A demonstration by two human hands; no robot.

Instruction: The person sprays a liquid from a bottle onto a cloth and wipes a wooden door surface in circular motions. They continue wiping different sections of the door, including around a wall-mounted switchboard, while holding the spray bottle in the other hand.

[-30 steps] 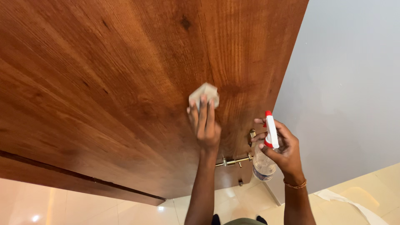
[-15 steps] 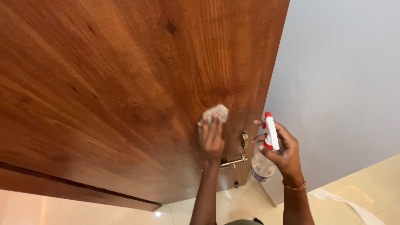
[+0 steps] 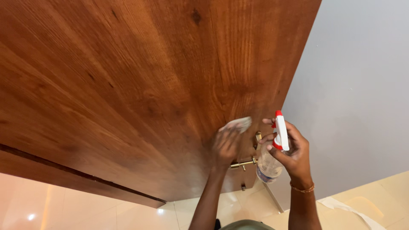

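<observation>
We note both forearms bare, no sleeves in view. Left hand (image 3: 226,142) blurred, no ring or band that we can make out. Right hand (image 3: 290,150): a thin orange-gold bangle (image 3: 303,189) at the wrist. At the bottom edge, a patch of olive-green garment (image 3: 247,225).

There is just one view, from a camera worn on the person's head. It sits very close to the wooden door (image 3: 128,85), looking steeply down its face so that the panel fills the frame from 9 o'clock round to 1 o'clock. The grey wall (image 3: 362,93) takes the 3 o'clock side. The tiled floor (image 3: 85,208) shows far below, along the bottom edge from 7 to 4 o'clock. The forearms enter at 6 o'clock, near the lens.
</observation>
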